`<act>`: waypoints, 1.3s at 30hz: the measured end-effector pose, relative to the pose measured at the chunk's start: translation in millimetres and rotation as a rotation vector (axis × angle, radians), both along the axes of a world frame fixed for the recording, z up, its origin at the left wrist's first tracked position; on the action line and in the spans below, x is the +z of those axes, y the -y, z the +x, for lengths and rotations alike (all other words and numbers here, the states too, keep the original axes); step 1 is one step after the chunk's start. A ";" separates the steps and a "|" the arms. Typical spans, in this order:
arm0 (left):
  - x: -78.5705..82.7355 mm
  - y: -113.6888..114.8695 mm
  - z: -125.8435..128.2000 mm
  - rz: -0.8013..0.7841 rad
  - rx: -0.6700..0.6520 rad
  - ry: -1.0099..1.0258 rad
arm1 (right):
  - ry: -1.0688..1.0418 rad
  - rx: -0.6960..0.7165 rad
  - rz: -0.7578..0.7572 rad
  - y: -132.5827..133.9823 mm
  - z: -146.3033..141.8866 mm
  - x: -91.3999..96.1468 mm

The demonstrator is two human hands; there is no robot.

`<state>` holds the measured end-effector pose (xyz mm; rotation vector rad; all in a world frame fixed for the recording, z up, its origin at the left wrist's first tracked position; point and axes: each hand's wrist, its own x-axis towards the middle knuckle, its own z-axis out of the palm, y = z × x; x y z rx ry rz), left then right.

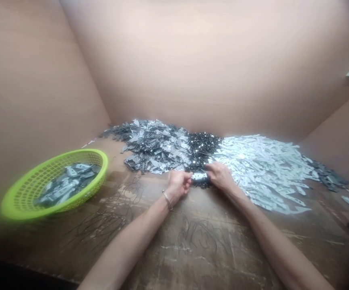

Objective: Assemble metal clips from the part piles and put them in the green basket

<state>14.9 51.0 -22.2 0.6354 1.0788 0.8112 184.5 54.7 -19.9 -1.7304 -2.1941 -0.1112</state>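
Observation:
My left hand [178,186] and my right hand [221,177] hold a small shiny metal part [199,176] between their fingertips, close to the table. Just behind it lies a heap of small black metal pieces [203,147]. To its left spreads a heap of grey stamped metal parts [153,147]. A larger spread of pale silver strips [261,173] lies beside my right hand. A metal bangle [167,199] circles my left wrist.
A lime-green plastic basket [98,161] holding grey metal parts stands at the left on the scarred wooden table [198,249]. Thin dark wires [204,237] lie on the wood. Cardboard walls [210,68] rise behind and beside the table. A small dark-grey heap [328,175] lies at the right.

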 end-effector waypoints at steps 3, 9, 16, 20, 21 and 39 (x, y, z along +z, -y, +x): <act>-0.3 0.0 0.2 0.003 0.001 -0.002 | 0.001 0.003 0.010 -0.9 -4.4 -2.1; 0.4 0.0 0.4 0.003 0.006 -0.010 | 0.007 -0.008 0.020 -1.2 -9.0 -4.2; 1.3 0.6 0.5 0.004 0.019 -0.014 | 0.038 -0.006 0.015 1.1 -9.9 -3.1; 1.2 0.6 0.9 0.008 0.024 -0.018 | 0.043 -0.002 0.021 1.6 -9.4 -2.8; 1.2 0.7 1.0 0.011 0.025 -0.018 | 0.040 0.002 0.021 1.7 -9.0 -2.7; 2.5 2.4 1.7 0.051 0.026 -0.014 | -0.036 0.062 0.029 0.7 -5.9 -6.2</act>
